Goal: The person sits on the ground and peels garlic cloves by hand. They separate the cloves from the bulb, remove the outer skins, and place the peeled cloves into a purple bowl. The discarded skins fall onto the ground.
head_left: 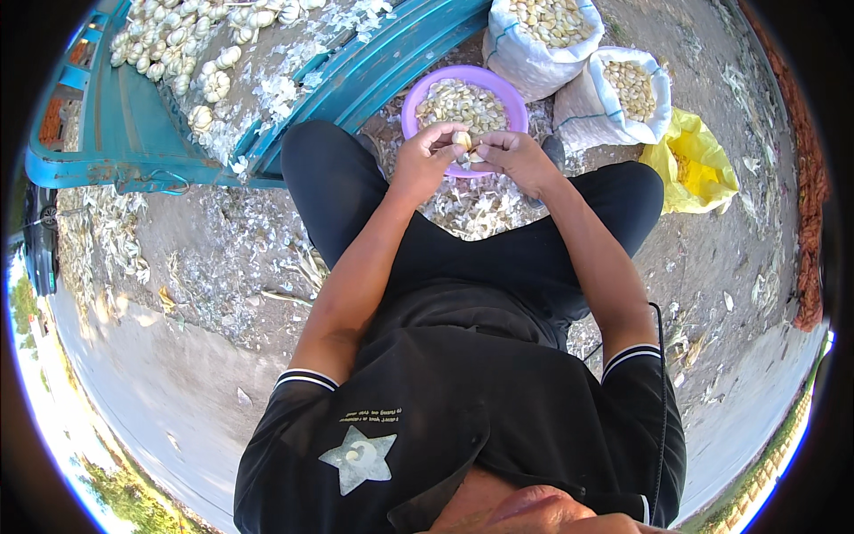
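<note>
Over the near rim of a purple plastic basin [518, 113], both hands meet with pieces of garlic between them. My left hand [427, 160] pinches a pale garlic clove [461, 139] between thumb and fingers. Close beside it, my right hand [519, 160] grips another garlic piece [475, 157] with its thumb and fingertips; whether the two pieces are still joined I cannot tell. Loose garlic cloves [460, 103] lie heaped in the basin, which stands on the ground between my feet.
A blue metal truck bed [360, 73] with whole garlic bulbs [177, 33] is at the left. Two white woven sacks [527, 70] of cloves stand beyond the basin. An open yellow bag [707, 170] sits right. Papery garlic skins [477, 210] litter the ground.
</note>
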A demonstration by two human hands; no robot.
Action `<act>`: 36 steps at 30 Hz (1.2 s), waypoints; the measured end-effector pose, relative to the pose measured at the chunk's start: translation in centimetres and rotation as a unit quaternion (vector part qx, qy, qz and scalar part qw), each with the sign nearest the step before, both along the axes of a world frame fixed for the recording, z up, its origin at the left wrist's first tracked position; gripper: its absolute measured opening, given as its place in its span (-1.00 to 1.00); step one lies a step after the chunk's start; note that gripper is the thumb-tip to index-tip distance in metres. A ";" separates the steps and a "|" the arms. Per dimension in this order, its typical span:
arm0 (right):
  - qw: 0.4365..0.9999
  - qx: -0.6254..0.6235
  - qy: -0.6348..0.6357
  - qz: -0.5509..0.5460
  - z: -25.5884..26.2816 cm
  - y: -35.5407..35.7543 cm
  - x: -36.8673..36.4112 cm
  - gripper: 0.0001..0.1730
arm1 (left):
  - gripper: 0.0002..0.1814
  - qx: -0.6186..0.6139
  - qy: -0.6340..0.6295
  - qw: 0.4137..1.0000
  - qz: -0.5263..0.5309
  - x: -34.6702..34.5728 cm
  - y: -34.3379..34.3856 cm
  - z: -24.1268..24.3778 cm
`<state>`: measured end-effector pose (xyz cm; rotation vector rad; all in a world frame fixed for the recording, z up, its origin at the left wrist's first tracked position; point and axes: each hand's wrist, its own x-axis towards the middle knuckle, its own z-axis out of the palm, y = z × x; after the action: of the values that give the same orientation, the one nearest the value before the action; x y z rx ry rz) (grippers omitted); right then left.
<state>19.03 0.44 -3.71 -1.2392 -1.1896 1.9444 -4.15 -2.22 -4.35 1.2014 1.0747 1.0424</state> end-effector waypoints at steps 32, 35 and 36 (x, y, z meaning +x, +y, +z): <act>0.994 0.056 -0.091 0.004 -0.1 0.2 0.4 -0.65 | -0.72 0.121 0.166 0.979 0.000 1.0 0.4 1.4; 0.999 0.000 -0.021 -0.041 -0.9 0.7 0.7 -0.71 | -0.72 0.138 0.127 0.982 0.014 1.4 0.6 1.7; 0.999 0.019 -0.020 -0.030 -0.8 1.0 0.4 -0.73 | -0.73 0.139 0.118 0.983 0.018 1.4 0.7 1.2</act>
<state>19.48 1.44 -4.47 -1.2852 -1.1904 1.8532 -2.76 -1.52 -3.12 1.5662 1.1633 1.1236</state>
